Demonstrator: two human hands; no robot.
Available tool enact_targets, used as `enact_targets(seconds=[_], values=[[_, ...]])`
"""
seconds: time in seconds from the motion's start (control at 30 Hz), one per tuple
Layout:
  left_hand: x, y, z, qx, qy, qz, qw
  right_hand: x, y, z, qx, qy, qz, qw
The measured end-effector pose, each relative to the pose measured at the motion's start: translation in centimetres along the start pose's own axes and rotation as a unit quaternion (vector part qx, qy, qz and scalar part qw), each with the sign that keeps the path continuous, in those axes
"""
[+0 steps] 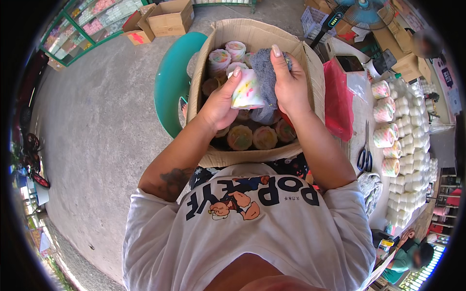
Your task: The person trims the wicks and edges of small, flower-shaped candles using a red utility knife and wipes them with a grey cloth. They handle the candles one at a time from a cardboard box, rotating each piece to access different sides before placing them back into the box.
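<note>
My left hand [222,102] grips a white candle-like cylinder [248,89] with pink, yellow and green flecks, its thumb on the near-left side. A grey cloth [265,80] is bunched in my right hand [291,83] and lies against the cylinder's right side. Both hands are above an open cardboard box [251,154]. Inside it stand several similar flecked cylinders, among them one at the back [236,50] and one at the front [240,137]. The cloth and my hands hide the box's middle.
Right of the box, a table [358,136] bears scissors [365,156], a phone [350,63], flecked cylinders [384,109] and rows of white pieces [411,156]. A red plastic bag [336,102] hangs at its edge. A teal plastic chair [169,83] is left; a fan [364,11] stands behind. Another person [404,260] sits lower right.
</note>
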State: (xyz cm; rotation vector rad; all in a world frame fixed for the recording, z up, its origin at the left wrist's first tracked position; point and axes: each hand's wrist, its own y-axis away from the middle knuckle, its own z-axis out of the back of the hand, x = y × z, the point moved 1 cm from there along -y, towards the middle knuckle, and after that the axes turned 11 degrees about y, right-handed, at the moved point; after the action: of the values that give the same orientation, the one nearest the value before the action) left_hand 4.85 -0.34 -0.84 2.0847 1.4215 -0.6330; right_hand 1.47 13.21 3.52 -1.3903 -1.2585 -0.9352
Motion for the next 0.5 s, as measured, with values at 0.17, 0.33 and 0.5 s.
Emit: enact_targets(seconds=[0.17,0.33,0.5], values=[[0.9,-0.4,1.0,-0.027,0.025,0.012,0.999,-0.8,1.0,-0.2,0.001,0.258,0.055,0.965],[0.8,0.7,0.6,0.001,-0.05,-0.062,0.997,-0.3,2.9,-1.6,0.176,0.432,0.512,0.721],[1.3,-0.6,1.5,-0.038,0.059,-0.025,0.997,0.3,1.3,-1.0,0.196,0.432,0.536,0.699]])
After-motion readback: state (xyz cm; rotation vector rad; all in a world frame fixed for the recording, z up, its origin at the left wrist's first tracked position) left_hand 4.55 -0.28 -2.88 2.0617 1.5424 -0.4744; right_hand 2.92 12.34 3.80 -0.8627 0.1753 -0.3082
